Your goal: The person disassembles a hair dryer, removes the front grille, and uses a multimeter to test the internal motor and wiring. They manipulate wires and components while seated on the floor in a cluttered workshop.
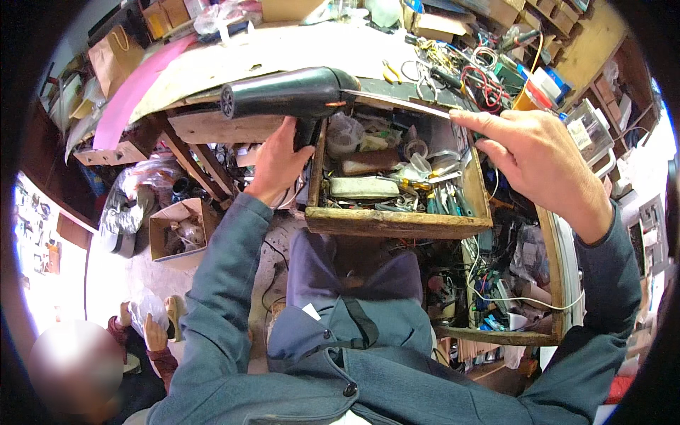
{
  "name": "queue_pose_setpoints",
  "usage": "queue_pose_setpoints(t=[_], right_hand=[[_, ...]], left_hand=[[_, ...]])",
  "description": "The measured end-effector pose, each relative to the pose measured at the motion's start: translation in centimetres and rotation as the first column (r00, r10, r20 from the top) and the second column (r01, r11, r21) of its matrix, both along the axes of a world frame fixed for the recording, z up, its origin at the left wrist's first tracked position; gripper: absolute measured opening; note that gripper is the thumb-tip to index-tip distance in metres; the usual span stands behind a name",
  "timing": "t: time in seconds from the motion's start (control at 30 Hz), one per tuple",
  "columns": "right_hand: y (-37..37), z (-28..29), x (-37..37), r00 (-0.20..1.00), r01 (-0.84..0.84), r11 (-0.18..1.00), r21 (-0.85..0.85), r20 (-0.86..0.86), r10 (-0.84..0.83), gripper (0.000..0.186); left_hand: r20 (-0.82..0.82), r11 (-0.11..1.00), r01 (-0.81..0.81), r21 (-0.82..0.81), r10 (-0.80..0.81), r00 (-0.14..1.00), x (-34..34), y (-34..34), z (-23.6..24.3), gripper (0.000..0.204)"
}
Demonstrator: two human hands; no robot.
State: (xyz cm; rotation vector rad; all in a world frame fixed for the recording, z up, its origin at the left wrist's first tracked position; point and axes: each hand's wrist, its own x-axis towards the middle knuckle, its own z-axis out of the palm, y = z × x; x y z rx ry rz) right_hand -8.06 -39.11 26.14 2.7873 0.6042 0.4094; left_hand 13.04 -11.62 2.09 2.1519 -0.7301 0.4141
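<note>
My left hand [275, 164] is wrapped round the handle of a black hair dryer [287, 93]. The dryer's body lies sideways above the bench's front edge, its vented round end facing left. From the dryer's right end, a long thin pale rod [400, 103] runs across to my right hand [542, 152]. The right index finger stretches along the rod's near end, with the other fingers curled in; the grip is partly hidden. Below the rod, a pulled-out wooden drawer [397, 224] holds screwdrivers, pliers, bags and small containers.
On the workbench [283, 53] lie yellow-handled pliers [391, 72], scissors-like tools and tangled wires [482, 81]. A pink sheet [134, 99] hangs over its left edge. Below are a cardboard box [177, 237] and a lower open drawer [496, 335]. Another person's hands [152, 329] hold clear plastic at lower left.
</note>
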Motion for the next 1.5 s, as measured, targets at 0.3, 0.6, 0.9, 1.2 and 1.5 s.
queue_pose_setpoints(t=[0.3, 0.6, 0.9, 1.2, 1.5], right_hand=[[-3.5, -0.2, 1.4, 0.924, 0.373, 0.727, 0.577, -0.301, -0.236, 0.032], [-13.5, -10.1, 11.4, 0.857, 0.311, 0.817, 0.485, 0.228, -0.462, 0.028], [-6.7, -11.7, 17.0, 0.852, 0.05, 0.944, 0.326, 0.479, -0.211, 0.046], [12.8, -18.3, 11.9, 0.812, 0.208, 0.097, 0.973, -0.228, 0.538, 0.049], [14.8, -19.2, 10.8, 0.991, 0.014, 0.349, 0.937, -0.06, 0.122, 0.036]], left_hand=[[-0.113, 0.993, -0.041, -0.109, 0.028, 0.993, 0.0, -1.6, 0.4, 0.065], [-0.282, 0.791, 0.151, -0.593, -0.38, 0.881, 0.1, 3.4, 3.9, 0.056], [-0.358, 0.711, 0.171, -0.682, -0.528, 0.77, -4.4, 5.2, 6.4, 0.046], [-0.299, 0.575, 0.169, -0.8, -0.628, 0.719, -5.2, 3.7, 5.6, 0.038], [-0.402, 0.549, 0.031, -0.835, -0.649, 0.646, -5.4, 4.0, 4.8, 0.043]])
